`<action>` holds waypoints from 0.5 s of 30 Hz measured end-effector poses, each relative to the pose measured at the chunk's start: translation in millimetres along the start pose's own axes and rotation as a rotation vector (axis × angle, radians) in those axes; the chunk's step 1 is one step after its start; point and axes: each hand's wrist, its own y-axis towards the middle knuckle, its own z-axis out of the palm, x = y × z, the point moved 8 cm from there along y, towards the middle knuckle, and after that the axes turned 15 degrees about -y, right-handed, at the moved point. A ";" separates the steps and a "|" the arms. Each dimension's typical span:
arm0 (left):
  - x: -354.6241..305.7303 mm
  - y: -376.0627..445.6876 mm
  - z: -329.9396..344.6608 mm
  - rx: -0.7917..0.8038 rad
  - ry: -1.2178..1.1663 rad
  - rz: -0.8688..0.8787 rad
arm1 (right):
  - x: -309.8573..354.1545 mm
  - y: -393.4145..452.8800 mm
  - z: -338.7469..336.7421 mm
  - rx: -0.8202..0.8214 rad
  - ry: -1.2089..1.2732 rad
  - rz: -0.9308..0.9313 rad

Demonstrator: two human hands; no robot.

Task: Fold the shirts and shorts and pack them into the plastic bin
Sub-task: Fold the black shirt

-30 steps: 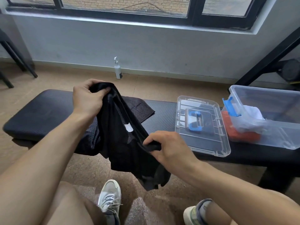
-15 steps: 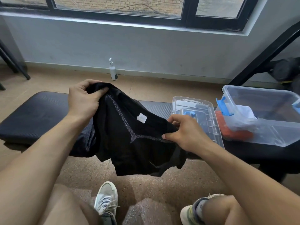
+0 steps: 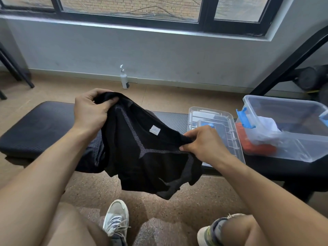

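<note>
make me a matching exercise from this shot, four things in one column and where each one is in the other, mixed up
Things:
1. black garment
2. bin lid
3. orange fabric
4. white bottle

Places:
A. on the floor by the wall
B. inside the plastic bin
C. held up between the left hand and right hand
D. flat on the bench, left of the bin

Pairs: 1-C, 2-D, 3-B, 4-A

white garment tag [image 3: 154, 130], print unreadable

plastic bin [image 3: 291, 139] cut by right edge, lid [image 3: 218, 125] partly behind right hand [image 3: 204, 144]
</note>
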 end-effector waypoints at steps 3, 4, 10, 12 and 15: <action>-2.1 -0.5 0.4 0.003 -0.024 0.004 | -1.0 3.9 -3.2 -0.019 0.004 0.019; -2.9 -0.7 0.0 0.004 -0.030 0.004 | -1.1 5.5 -4.6 -0.018 0.008 0.022; -11.9 -8.0 8.2 0.111 -0.071 0.011 | 0.5 1.4 24.3 0.279 -0.064 -0.011; -15.1 -9.9 9.8 0.129 -0.075 0.024 | 3.4 -1.9 32.0 0.349 -0.056 -0.042; -12.6 -8.4 5.2 0.124 -0.082 0.018 | 8.4 -2.0 31.5 0.359 -0.001 -0.058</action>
